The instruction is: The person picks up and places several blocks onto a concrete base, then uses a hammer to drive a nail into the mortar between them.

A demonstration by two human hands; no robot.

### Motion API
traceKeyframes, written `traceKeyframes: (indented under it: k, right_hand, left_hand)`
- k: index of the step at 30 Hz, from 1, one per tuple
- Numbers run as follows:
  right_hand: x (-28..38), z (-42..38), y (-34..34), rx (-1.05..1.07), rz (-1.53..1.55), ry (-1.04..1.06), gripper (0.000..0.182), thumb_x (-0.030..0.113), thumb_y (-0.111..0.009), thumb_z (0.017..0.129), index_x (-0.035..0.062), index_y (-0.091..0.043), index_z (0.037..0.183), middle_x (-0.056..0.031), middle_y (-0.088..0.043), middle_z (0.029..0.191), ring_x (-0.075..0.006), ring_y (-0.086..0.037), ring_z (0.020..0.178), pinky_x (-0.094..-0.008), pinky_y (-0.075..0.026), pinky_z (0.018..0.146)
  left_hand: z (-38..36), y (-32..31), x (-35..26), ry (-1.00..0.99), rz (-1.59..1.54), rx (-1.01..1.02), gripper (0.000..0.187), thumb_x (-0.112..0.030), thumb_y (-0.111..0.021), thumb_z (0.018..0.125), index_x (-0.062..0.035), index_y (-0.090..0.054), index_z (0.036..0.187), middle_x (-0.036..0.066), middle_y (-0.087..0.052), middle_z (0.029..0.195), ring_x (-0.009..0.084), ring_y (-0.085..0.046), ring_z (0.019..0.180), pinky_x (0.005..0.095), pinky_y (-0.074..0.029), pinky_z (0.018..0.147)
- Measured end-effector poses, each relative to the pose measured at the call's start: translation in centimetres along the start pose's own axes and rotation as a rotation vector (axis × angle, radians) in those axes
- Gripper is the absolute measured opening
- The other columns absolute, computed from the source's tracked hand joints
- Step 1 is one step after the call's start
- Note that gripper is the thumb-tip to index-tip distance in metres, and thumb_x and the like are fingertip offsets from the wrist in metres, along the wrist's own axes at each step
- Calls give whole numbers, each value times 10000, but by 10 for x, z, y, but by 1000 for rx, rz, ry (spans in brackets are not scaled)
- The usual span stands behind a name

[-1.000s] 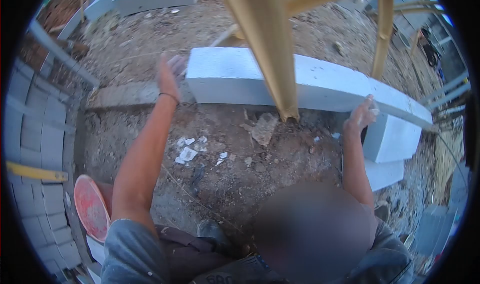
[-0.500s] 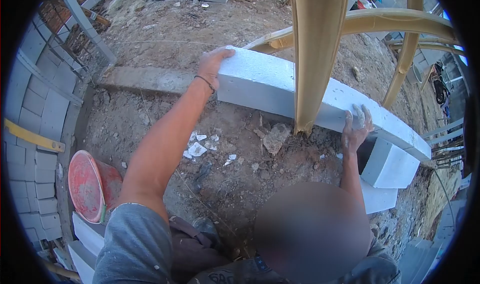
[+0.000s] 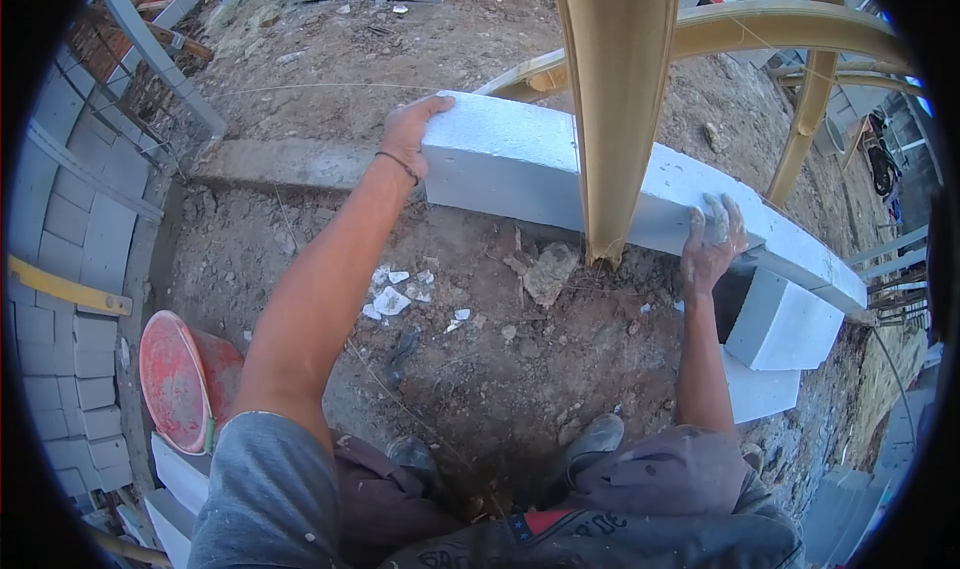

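Observation:
My left hand (image 3: 408,132) grips the far left end of a long white block (image 3: 500,159), thumb and fingers over its end and top edge. Near the right end of that block, my right hand (image 3: 714,244) is on its front face and top edge, with white dust on the fingers. The long block lies in line with another white block (image 3: 815,259) on the right. Below it, a smaller white block (image 3: 785,324) sits tilted. A wooden post (image 3: 615,109) stands in front of the long block, between my hands.
A red bucket (image 3: 185,379) stands at the left beside stacked grey blocks (image 3: 95,394). White fragments (image 3: 392,299) and a rock (image 3: 550,274) lie on the soil. Curved wooden beams (image 3: 790,24) cross the upper right. A concrete strip (image 3: 285,162) runs left of the long block.
The view has shifted slightly. The blurred round patch at the lower right is gone, and my legs and boots show there. Both hands keep their places on the long block.

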State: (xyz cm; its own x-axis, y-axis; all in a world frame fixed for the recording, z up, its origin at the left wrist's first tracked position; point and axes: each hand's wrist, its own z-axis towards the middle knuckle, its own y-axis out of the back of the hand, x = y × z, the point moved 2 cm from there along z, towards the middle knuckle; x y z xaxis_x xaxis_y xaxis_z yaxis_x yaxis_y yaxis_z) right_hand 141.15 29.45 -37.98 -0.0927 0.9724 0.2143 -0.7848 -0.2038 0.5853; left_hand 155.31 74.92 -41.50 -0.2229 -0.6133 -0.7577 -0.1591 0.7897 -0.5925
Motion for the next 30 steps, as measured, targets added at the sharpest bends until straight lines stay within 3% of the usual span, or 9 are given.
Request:
traceKeyframes:
  k: [5,19,21,23,25,27,29,30]
  right_hand:
    - [2,1,-1,9,-68,6,274,243,-717,943,153,-720,1203,-104,-616,1369,-336,-507,1344,-526,-293,1150]
    - [-2,-1,-3,26,-6,15,311,278,-737,937,135,-712,1212,-138,-618,1355,-362,-505,1343,-516,-307,1136]
    - [-3,0,-2,39,-9,16,315,277,-737,937,135,-709,1216,-141,-623,1349,-361,-510,1340,-517,-312,1133]
    - [-5,2,-1,74,-54,22,341,267,-748,927,138,-706,1240,-129,-637,1354,-350,-520,1337,-536,-312,1136]
    - [13,13,8,89,-100,145,355,242,-746,924,132,-700,1258,-122,-638,1362,-348,-521,1338,-510,-338,1137]
    - [29,26,12,97,-145,265,371,217,-744,920,126,-694,1276,-115,-639,1370,-346,-521,1339,-483,-364,1139]
    - [41,38,5,282,180,312,404,244,-784,891,142,-702,1274,-80,-639,1386,-321,-515,1365,-573,-246,1202]
    - [50,40,4,418,214,292,404,227,-793,878,128,-704,1259,-89,-645,1367,-326,-525,1352,-541,-269,1206]
  left_hand:
    - [-1,-1,-1,-21,3,-16,331,-135,-805,809,45,-704,1068,143,-713,967,270,-701,841,418,-554,738]
    - [-6,-6,-5,-21,28,-84,379,-151,-825,785,68,-689,1063,165,-708,997,287,-699,865,450,-555,730]
    - [-10,-8,-5,-39,96,-48,387,-176,-782,851,43,-660,1145,159,-712,1057,277,-712,925,442,-575,813]
    - [-9,-7,-4,-39,85,-43,396,-178,-790,843,44,-661,1144,159,-712,1055,279,-713,923,438,-574,810]
    - [-10,-7,-2,-41,71,-35,405,-179,-797,836,45,-662,1144,160,-712,1054,282,-715,920,433,-574,807]
    - [-13,-12,-5,-87,37,-77,380,-120,-827,769,101,-681,1041,196,-709,993,296,-709,852,452,-563,733]
    - [-21,-15,-8,-92,28,-91,371,-117,-827,766,105,-683,1026,203,-710,989,299,-713,841,453,-568,729]
    - [-25,-17,-10,-98,30,-100,362,-114,-828,764,108,-685,1012,210,-711,985,302,-716,830,454,-572,726]
